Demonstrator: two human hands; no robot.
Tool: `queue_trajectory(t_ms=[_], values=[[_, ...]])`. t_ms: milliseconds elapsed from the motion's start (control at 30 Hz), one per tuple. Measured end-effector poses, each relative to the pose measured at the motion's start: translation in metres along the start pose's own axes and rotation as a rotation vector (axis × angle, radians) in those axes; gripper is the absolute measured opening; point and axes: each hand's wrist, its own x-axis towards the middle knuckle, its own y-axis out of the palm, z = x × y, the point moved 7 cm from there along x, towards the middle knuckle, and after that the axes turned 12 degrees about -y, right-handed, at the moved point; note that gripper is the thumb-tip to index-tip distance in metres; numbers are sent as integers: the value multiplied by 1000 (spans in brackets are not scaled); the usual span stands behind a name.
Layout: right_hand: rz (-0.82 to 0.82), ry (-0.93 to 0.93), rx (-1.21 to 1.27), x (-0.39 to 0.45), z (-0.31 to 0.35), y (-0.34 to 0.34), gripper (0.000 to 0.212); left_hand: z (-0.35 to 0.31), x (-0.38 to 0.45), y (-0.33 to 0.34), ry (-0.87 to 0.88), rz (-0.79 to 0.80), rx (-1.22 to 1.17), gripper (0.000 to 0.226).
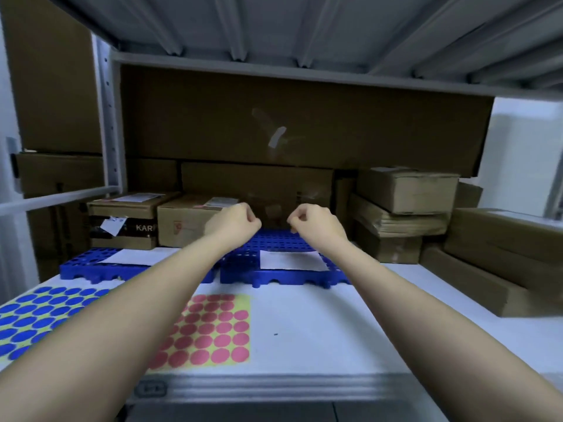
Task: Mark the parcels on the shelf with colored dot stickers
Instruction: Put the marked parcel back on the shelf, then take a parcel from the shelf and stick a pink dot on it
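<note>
Brown boxes (pixel 195 219) crowd the shelf (pixel 304 345) behind blue trays (pixel 274 269). Red dots (pixel 213 330) lie flat. Left hand (pixel 236 220) and right hand (pixel 313 220) are curled, holding nothing.

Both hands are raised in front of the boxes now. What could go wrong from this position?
1. The left forearm lies across the blue sticker sheet and the pink sticker sheet; it may drag or crease them.
2. The boxes stacked on the right look uneven and could slip if bumped.
</note>
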Motion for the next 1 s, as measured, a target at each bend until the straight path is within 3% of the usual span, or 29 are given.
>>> queue_trajectory(t_ms=[333, 600, 833, 1000], values=[[-105, 86, -58, -53, -58, -83, 22, -104, -40, 44, 107, 106, -135, 14], [-218, 170, -71, -87, -114, -135, 22, -163, -70, 88, 105, 241, -288, 51], [-417, 245, -48, -95, -162, -167, 62, -199, -75, 112, -12, 274, -422, 74], [-480, 349, 46, -81, -193, -183, 70, -225, -61, 122, -71, 325, -495, 77]])
